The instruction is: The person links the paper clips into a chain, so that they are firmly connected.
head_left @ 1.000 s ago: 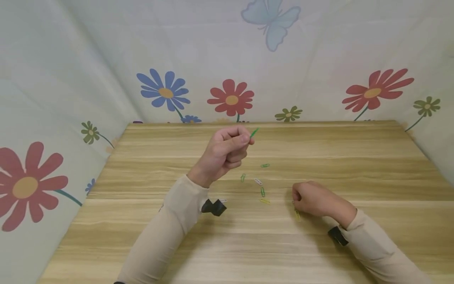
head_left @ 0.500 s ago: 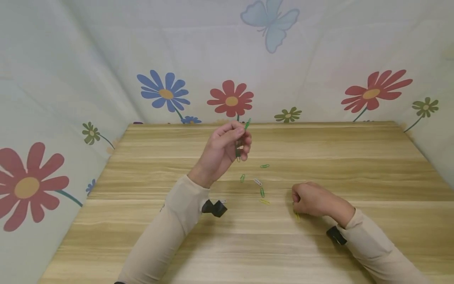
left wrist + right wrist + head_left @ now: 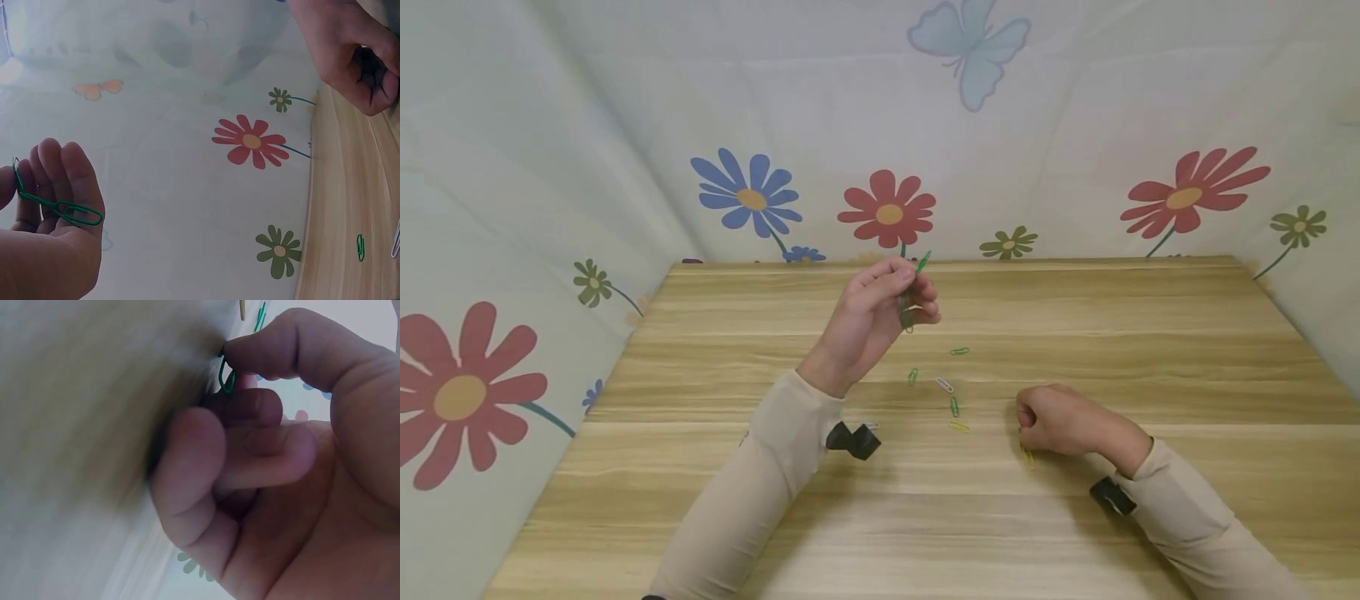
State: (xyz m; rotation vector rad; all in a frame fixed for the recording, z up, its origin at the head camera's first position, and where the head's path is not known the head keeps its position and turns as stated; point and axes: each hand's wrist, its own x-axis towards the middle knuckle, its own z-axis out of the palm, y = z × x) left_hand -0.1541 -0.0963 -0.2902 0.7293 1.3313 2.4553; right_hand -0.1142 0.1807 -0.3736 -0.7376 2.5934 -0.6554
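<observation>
Raised above the far part of the table, my left hand (image 3: 874, 321) pinches a green paper clip (image 3: 924, 262) between thumb and forefinger. Linked green paper clips (image 3: 81, 214) hang from that pinch across the palm in the left wrist view, with the other fingers loosely extended. My right hand (image 3: 1067, 421) is low at the table, fingers curled; thumb and forefinger pinch another green paper clip (image 3: 226, 378), partly hidden by the fingers. Just below this hand lies a yellow paper clip (image 3: 1028, 458).
Between the hands, loose paper clips lie on the wooden table (image 3: 880, 533): several green ones, such as one clip (image 3: 955, 407), a white clip (image 3: 944, 385) and a yellow clip (image 3: 958, 427). Another white clip (image 3: 871, 426) is beside the left wrist. A flowered curtain (image 3: 1037, 125) stands behind.
My left hand has shifted slightly left and up, and its lower fingers have loosened, exposing the linked clips along the palm. The right hand has stayed in place.
</observation>
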